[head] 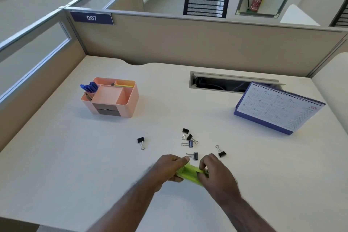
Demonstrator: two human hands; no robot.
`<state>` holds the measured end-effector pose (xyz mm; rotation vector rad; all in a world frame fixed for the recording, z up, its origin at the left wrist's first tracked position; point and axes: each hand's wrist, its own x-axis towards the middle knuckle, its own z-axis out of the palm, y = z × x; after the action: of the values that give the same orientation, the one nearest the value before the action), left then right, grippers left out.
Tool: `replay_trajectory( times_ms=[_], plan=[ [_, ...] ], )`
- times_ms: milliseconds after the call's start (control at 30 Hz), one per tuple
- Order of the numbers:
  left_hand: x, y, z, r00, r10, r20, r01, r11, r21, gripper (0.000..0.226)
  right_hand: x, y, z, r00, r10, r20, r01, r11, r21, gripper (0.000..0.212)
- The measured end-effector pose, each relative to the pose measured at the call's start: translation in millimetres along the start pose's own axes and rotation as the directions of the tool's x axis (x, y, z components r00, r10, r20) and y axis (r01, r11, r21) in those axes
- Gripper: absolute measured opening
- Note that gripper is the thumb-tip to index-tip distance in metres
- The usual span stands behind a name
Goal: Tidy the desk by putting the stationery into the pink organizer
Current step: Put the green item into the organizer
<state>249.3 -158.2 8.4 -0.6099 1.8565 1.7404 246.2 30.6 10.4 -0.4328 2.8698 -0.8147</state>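
Both hands hold a small green box (188, 173) just above the desk near its front edge. My left hand (168, 167) grips its left end and my right hand (216, 172) pinches its right end. Several black binder clips lie loose on the desk beyond the hands: one alone at the left (141, 141), a cluster (189, 138) in the middle, one (194, 155) right by my fingers and one (221, 152) to the right. The pink organizer (130, 103) stands at the far left with blue pens (90, 87) and a yellow-green item (124, 86) inside.
A purple desk calendar (278, 108) stands at the right. A grey cable slot (226, 81) is cut into the desk behind it. Beige partition walls (188, 43) close the desk at the back and left.
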Motion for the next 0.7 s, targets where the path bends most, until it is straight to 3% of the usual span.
replay_trajectory(
  times_ms=[167, 267, 333, 400, 500, 600, 700],
  plan=[
    [-7.7, 15.1, -29.3, 0.97, -0.128, 0.206, 0.187, 0.934, -0.303, 0.04, 6.5, -17.3, -1.5, 0.982, -0.152, -0.112, 0.152, 0.988, -0.005, 0.023],
    [-9.5, 17.8, -46.6, 0.972, -0.102, 0.21, 0.174, 0.917, -0.359, 0.035, 13.6, -26.1, 0.1, 0.966, -0.211, -0.146, 0.213, 0.977, -0.001, 0.016],
    [-9.0, 19.2, -60.4, 0.989, -0.063, 0.132, 0.107, 0.926, -0.361, 0.032, 18.2, -29.1, 3.6, 0.959, -0.263, -0.108, 0.266, 0.964, 0.012, 0.025],
    [-5.5, 22.7, -80.3, 1.0, -0.017, -0.004, 0.014, 0.94, -0.341, 0.022, 21.7, -27.3, 9.1, 0.954, -0.291, -0.074, 0.293, 0.956, 0.003, 0.049],
    [2.4, 37.1, -123.2, 0.97, 0.088, -0.225, -0.144, 0.959, -0.246, 0.014, 23.3, -15.0, 18.5, 0.976, -0.211, -0.06, 0.207, 0.976, -0.065, 0.071],
    [10.9, 61.0, -173.0, 0.875, 0.236, -0.423, -0.27, 0.963, -0.019, 0.015, 18.0, 5.4, 29.8, 1.0, -0.008, 0.03, 0.014, 0.981, -0.193, 0.083],
    [16.0, 91.3, -209.2, 0.724, 0.38, -0.576, -0.31, 0.925, 0.222, 0.01, 11.4, 21.6, 39.3, 0.986, 0.137, 0.09, -0.105, 0.95, -0.294, 0.097]
  ],
)
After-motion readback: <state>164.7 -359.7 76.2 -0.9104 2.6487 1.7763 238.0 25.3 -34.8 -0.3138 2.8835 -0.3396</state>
